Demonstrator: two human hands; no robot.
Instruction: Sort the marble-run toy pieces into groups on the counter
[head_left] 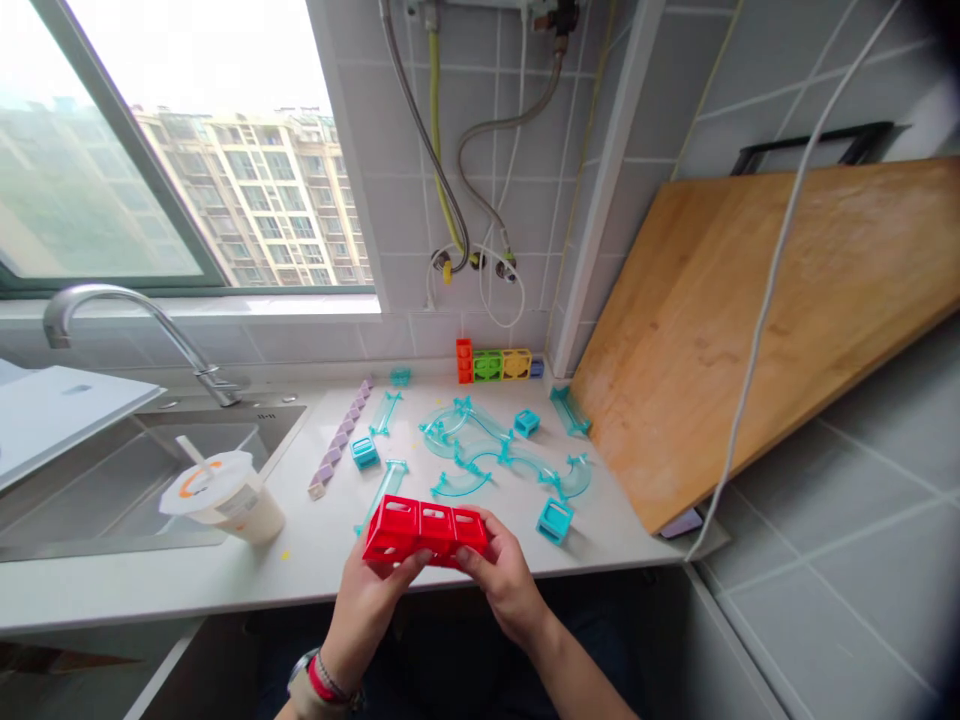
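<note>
Both hands hold a row of red plastic blocks [424, 527] above the counter's front edge. My left hand [373, 592] grips its left end from below, thumb on the front. My right hand [504, 572] pinches the right end. Just beyond the blocks lie several clear teal track pieces [480, 450] and small teal cube blocks [555, 520] on the white counter [315, 550].
A lidded drink cup [225, 497] with a straw stands at the sink's edge, with the sink [90, 490] and tap [135, 320] to the left. A purple zigzag strip [341, 438] lies on the counter. Orange, green and yellow blocks [491, 363] sit by the wall. A wooden board [757, 320] leans at the right.
</note>
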